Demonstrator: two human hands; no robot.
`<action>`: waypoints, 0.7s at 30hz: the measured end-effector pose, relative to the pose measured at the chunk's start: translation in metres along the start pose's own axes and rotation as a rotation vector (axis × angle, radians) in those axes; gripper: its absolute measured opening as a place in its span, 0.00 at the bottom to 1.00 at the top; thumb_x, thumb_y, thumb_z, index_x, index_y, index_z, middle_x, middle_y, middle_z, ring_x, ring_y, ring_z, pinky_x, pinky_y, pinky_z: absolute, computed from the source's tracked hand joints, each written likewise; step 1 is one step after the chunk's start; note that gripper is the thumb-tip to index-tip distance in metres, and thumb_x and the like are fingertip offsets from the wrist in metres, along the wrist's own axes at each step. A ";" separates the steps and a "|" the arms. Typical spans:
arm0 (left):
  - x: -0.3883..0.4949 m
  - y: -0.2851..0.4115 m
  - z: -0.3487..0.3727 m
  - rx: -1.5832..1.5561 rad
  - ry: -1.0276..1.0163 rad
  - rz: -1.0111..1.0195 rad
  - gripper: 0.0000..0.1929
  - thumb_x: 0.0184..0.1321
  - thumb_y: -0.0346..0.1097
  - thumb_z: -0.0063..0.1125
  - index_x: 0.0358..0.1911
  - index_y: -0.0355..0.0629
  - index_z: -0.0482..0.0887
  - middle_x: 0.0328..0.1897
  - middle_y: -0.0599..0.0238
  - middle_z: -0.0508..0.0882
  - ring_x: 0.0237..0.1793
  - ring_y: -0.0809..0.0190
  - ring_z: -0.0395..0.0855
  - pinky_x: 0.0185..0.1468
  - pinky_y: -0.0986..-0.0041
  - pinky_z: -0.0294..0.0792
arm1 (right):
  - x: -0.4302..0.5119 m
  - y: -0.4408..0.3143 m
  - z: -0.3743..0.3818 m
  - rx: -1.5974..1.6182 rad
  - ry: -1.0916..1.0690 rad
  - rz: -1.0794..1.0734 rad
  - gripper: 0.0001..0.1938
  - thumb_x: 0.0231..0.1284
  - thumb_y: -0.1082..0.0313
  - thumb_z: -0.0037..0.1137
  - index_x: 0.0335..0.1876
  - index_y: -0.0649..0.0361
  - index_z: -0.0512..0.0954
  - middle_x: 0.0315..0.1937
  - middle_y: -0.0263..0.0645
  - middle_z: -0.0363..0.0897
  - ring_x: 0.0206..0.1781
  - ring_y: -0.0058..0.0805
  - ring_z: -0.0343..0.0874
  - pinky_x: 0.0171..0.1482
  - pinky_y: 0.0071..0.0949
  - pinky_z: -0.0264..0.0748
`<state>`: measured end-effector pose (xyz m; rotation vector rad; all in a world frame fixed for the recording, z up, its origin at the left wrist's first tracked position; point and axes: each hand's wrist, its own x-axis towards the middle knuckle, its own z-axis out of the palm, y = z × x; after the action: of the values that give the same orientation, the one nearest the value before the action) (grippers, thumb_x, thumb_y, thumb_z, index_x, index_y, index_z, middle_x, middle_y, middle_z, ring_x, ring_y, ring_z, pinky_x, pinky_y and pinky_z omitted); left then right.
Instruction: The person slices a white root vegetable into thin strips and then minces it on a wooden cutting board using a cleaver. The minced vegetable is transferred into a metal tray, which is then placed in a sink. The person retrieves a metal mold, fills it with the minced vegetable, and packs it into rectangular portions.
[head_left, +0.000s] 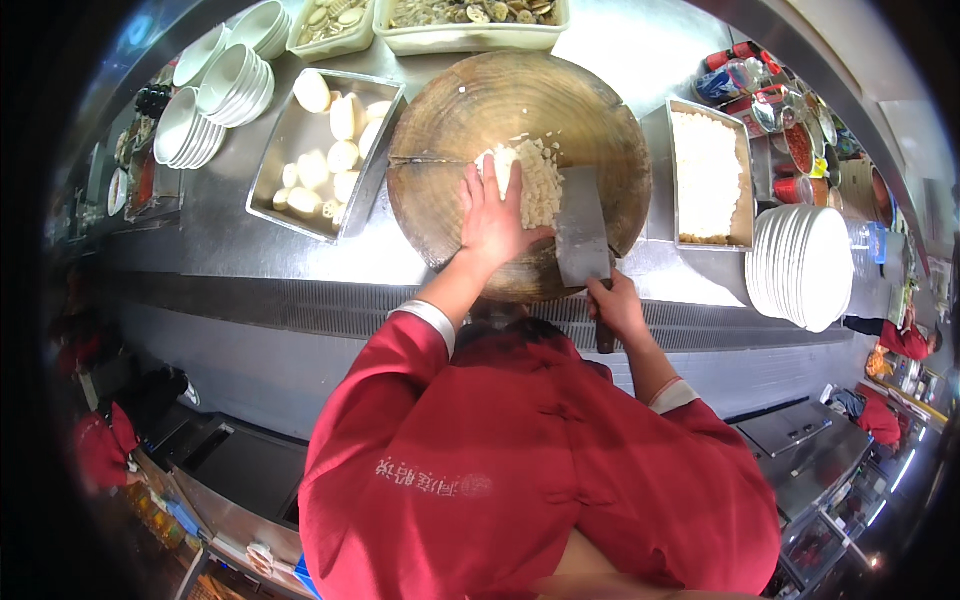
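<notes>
On a round wooden chopping block (435, 112) lies a heap of diced white lotus root (541, 187). My left hand (496, 217) rests palm down on the heap's left side with its fingers spread. A cleaver (583, 232) with a broad steel blade is in my right hand (616, 306), which is closed around the handle. The blade lies over the block, close against the right edge of the heap. A few loose bits (525, 136) are scattered behind the heap. Left of the block, a metal tray (264, 176) holds several peeled lotus root pieces (306, 202).
Right of the block stands a metal tray (750, 217) of diced white food, with stacked white plates (799, 262) beside it. Stacked bowls (232, 82) stand far left. Two plastic tubs (472, 41) (330, 49) of sliced food border the block's far side. Co-workers (105, 446) (904, 341) are at both sides.
</notes>
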<state>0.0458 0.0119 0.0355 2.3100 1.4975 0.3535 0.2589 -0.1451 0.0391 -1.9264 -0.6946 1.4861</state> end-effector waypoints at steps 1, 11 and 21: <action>0.002 -0.002 0.002 -0.079 0.026 0.009 0.64 0.43 0.70 0.77 0.81 0.43 0.57 0.83 0.27 0.50 0.81 0.23 0.45 0.81 0.39 0.46 | -0.002 0.002 0.010 0.055 -0.015 -0.031 0.09 0.71 0.67 0.59 0.46 0.66 0.77 0.23 0.34 0.77 0.21 0.23 0.76 0.26 0.27 0.74; -0.014 0.013 0.037 -0.220 0.329 0.070 0.42 0.52 0.56 0.74 0.74 0.58 0.74 0.77 0.27 0.59 0.72 0.23 0.63 0.70 0.39 0.64 | -0.002 -0.005 0.098 -0.041 -0.018 -0.154 0.16 0.69 0.57 0.60 0.42 0.65 0.78 0.22 0.36 0.81 0.22 0.26 0.79 0.29 0.30 0.75; -0.022 0.024 0.023 -0.396 0.441 -0.028 0.36 0.52 0.44 0.75 0.69 0.54 0.79 0.73 0.32 0.65 0.72 0.28 0.65 0.71 0.46 0.67 | -0.002 0.000 0.097 0.002 -0.106 -0.219 0.15 0.70 0.57 0.59 0.44 0.65 0.78 0.20 0.33 0.78 0.21 0.23 0.78 0.29 0.29 0.76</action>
<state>0.0657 -0.0206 0.0248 1.9703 1.4761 1.1025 0.1639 -0.1325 0.0213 -1.7173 -0.9197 1.4572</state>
